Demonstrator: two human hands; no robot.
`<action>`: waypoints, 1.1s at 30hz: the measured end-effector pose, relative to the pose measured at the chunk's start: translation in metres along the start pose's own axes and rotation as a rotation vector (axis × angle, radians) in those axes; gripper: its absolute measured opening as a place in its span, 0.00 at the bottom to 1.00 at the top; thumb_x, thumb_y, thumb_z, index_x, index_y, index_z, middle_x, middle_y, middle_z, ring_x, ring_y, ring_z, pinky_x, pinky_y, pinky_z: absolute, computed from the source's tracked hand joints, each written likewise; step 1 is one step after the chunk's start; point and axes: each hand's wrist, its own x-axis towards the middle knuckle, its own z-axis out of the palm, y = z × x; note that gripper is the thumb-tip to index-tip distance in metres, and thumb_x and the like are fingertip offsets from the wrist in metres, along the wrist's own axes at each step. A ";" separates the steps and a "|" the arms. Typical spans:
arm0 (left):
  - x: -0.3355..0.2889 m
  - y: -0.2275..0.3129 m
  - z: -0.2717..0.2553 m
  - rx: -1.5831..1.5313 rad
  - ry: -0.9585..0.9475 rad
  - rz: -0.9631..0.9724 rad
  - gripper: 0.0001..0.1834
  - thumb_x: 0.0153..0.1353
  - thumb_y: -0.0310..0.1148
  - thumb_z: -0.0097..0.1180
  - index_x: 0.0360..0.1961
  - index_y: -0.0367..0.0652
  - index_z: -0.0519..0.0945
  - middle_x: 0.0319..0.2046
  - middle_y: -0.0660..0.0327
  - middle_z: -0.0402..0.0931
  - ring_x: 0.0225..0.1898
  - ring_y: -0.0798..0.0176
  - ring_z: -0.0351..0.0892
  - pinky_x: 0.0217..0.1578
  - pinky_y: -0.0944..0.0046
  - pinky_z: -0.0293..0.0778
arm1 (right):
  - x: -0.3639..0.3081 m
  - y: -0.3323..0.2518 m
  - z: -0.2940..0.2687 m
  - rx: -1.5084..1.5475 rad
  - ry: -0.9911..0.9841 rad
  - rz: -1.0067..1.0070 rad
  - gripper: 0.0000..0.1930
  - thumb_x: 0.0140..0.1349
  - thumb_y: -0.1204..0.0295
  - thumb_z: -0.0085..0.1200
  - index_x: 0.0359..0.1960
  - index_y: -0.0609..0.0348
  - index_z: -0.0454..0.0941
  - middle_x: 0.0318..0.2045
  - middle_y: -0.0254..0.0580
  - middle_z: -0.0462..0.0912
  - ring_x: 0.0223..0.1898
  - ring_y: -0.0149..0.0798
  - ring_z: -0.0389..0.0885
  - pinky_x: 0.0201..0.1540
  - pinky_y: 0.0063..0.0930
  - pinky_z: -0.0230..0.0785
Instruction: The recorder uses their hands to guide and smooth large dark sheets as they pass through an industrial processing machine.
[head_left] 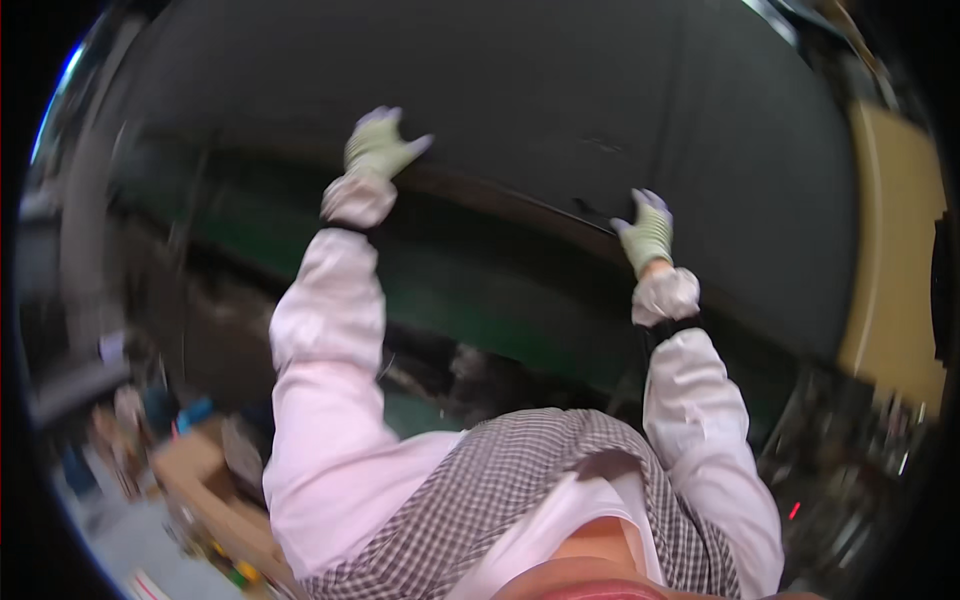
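Observation:
A wide, dark grey sheet-like surface [520, 90] stretches across the far side in front of me; what it is made of I cannot tell. My left hand [380, 145], in a pale green glove with lilac fingertips, lies over its near part, thumb spread away from the fingers. Further right, my right hand [648, 228] wears a matching glove and rests at the sheet's near edge, fingers stretched forward and thumb apart. Neither hand has anything in its grip. A small dark piece [592, 209] shows on the surface just left of my right hand.
Below the sheet's edge runs a dark green band [480, 270], blurred. At lower left stands an open cardboard box [215, 500] among small clutter. A tan panel [885, 260] rises at the right, with blurred metal parts [840, 470] under it.

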 end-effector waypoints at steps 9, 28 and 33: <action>0.055 -0.205 0.030 0.104 -0.084 -0.205 0.30 0.51 0.55 0.64 0.48 0.45 0.76 0.49 0.51 0.74 0.54 0.47 0.71 0.55 0.51 0.68 | -0.015 0.007 0.013 -0.188 -0.285 0.387 0.35 0.50 0.63 0.62 0.63 0.47 0.67 0.68 0.44 0.60 0.67 0.50 0.59 0.68 0.41 0.56; 0.066 -0.344 -0.119 0.077 -0.135 -0.049 0.36 0.51 0.60 0.60 0.53 0.41 0.77 0.54 0.50 0.73 0.57 0.47 0.71 0.58 0.52 0.68 | -0.047 0.036 -0.035 -0.167 -0.103 0.462 0.33 0.51 0.81 0.56 0.63 0.55 0.66 0.57 0.53 0.75 0.60 0.48 0.72 0.63 0.34 0.63; 0.069 -0.316 -0.122 0.087 -0.291 -0.113 0.39 0.51 0.63 0.58 0.54 0.42 0.75 0.55 0.50 0.72 0.58 0.47 0.69 0.60 0.52 0.66 | -0.020 0.056 -0.022 -0.327 -0.149 0.621 0.34 0.51 0.84 0.51 0.64 0.57 0.64 0.57 0.51 0.74 0.61 0.49 0.71 0.64 0.33 0.62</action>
